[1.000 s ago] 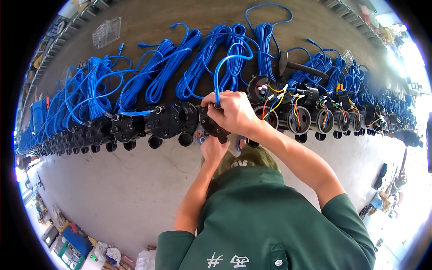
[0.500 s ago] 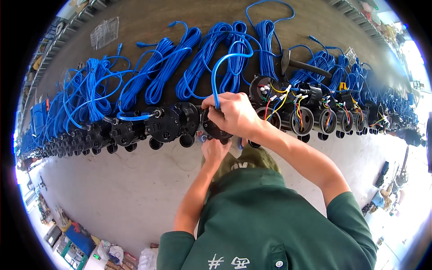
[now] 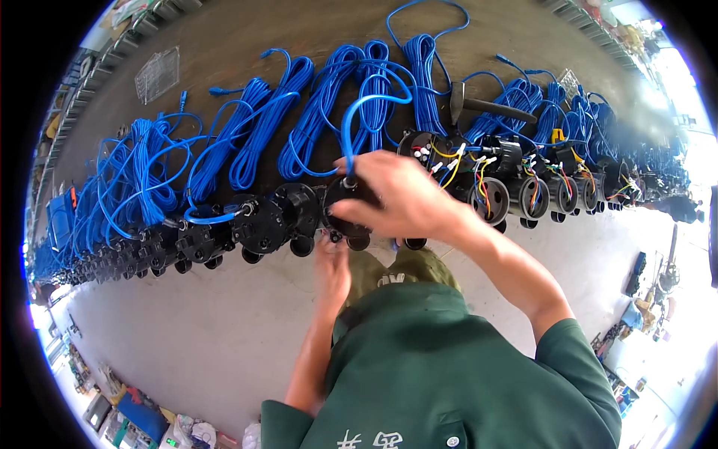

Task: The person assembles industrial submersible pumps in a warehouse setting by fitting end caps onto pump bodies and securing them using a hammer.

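Note:
My right hand [image 3: 400, 191] lies over a round black motor housing [image 3: 346, 196] at the table's near edge. Its thumb and fingers are spread apart across the housing, slightly blurred. A thick blue cable [image 3: 348, 127] rises from the top of this housing and loops back towards the coils. Below the edge, my left hand [image 3: 333, 266] reaches up to the underside of the same housing. Motion blurs it, and its fingertips are partly hidden, so its grip cannot be made out. Another black housing [image 3: 273, 221] stands just left of my hands.
Bundled blue cables [image 3: 321, 112] lie along the table [image 3: 224, 45]. A hammer [image 3: 486, 106] rests behind the right-hand row. Open black housings [image 3: 490, 200] with coloured wires stand to the right, closed ones [image 3: 206, 236] to the left. A clear plastic piece [image 3: 158, 75] lies far left.
My right hand has released the blue cable and spread over the housing. My left hand has shifted slightly left and down. The whole view has moved a little.

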The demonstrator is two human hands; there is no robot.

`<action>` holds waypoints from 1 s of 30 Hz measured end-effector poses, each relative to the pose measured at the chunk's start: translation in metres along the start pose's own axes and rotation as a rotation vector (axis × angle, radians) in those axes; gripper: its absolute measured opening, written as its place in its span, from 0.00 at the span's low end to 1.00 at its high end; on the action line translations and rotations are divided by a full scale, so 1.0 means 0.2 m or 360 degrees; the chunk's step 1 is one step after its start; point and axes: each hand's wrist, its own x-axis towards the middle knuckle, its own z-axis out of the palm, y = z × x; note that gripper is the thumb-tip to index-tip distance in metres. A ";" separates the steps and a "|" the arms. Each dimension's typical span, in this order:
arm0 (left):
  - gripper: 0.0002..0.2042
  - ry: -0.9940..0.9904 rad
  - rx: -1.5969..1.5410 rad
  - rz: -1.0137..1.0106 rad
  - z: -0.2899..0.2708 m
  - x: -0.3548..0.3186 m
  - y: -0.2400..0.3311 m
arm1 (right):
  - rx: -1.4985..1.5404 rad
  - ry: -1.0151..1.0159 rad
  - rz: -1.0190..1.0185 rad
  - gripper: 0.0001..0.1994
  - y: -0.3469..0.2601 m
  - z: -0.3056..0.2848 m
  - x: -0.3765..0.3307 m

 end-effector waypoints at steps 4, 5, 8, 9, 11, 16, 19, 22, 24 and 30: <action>0.29 0.0195 -0.0403 0.0177 -0.11 -0.17 0.49 | 0.0344 0.0213 0.0854 0.16 0.28 -0.44 -0.02; 0.30 0.0197 -0.0463 0.0249 -0.09 -0.16 0.53 | 0.0287 0.0209 0.0841 0.15 0.39 -0.48 -0.03; 0.32 0.0192 -0.0459 0.0440 -0.01 0.00 0.66 | 0.0040 -0.0147 0.1094 0.16 0.58 -0.48 -0.02; 0.32 0.0205 -0.0329 0.0476 -0.01 0.04 0.70 | 0.0057 -0.0308 0.1145 0.17 0.56 -0.45 -0.03; 0.33 0.0259 -0.0337 0.0528 0.01 0.12 0.65 | -0.0015 -0.0349 0.0970 0.20 0.46 -0.40 -0.03; 0.30 0.0124 -0.0775 0.0437 -0.01 0.10 0.45 | -0.0039 -0.0199 0.0563 0.24 0.26 -0.23 0.04; 0.27 0.0170 -0.0828 0.0517 0.01 0.10 0.45 | 0.0092 -0.0348 0.0800 0.26 0.25 -0.04 0.02; 0.24 0.0292 -0.0666 0.0554 0.03 0.11 0.35 | 0.0294 -0.0453 0.1105 0.23 0.22 0.07 0.04; 0.23 0.0353 -0.0460 0.0603 0.04 0.11 0.35 | 0.0939 -0.0119 0.0715 0.14 0.20 0.16 0.02; 0.23 0.0253 -0.1050 0.0606 0.03 0.10 0.30 | 0.0418 -0.0040 0.0380 0.09 -0.02 0.21 -0.03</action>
